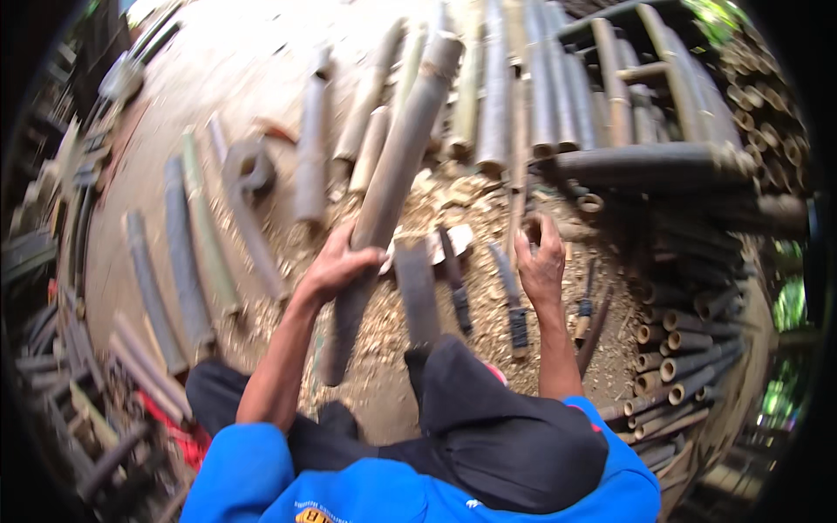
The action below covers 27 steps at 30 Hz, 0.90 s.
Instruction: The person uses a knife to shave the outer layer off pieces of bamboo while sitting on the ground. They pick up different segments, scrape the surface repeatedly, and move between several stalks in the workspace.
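My left hand (338, 266) is closed around a thick, grey-brown bamboo pole (399, 157). The pole slants up and away to the right, with its lower end near my legs. To the right, my right hand (542, 254) is raised with its fingers half curled and a gap between thumb and forefinger; I see nothing held in it. Just below it lies a knife (518, 327) with a dark wrapped handle. Another dark-handled knife (459, 301) lies between my hands, beside a flat dark slab (417, 292). A further wrapped handle (583, 310) shows right of my right forearm.
Pale wood chips (375, 344) cover the ground before me. Bamboo lengths (185, 253) lie at left, with more poles (493, 96) at the back. A dark horizontal log (645, 166) stands at right, above stacked bamboo tubes (689, 344). A dark curled ring (253, 170) lies back left.
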Tool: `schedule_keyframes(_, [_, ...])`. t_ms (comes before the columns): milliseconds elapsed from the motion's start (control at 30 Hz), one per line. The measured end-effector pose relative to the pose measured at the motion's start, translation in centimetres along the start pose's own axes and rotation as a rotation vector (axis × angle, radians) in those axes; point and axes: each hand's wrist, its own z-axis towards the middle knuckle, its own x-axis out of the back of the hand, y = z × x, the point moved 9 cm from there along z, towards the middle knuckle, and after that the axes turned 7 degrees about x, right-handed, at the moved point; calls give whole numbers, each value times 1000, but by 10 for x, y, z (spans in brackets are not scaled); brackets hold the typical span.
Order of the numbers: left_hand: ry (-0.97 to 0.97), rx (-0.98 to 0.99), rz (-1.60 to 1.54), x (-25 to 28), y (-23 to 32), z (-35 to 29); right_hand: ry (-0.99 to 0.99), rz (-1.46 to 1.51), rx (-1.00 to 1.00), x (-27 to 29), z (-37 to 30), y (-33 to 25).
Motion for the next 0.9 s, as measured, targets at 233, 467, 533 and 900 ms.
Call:
schedule_keyframes(233, [352, 62, -447, 69, -74, -17, -544, -188, -163, -134, -155, 48])
schedule_keyframes(467, [280, 32, -858, 72, -91, -11, -413, -198, -133, -141, -153, 44])
schedule_keyframes(533, [306, 48, -828, 75, -104, -9, -411, -201, -110, -143, -153, 41])
schedule_keyframes(900, [-30, -155, -1018, 61, -61, -20, -404, -269, -151, -145, -156, 54])
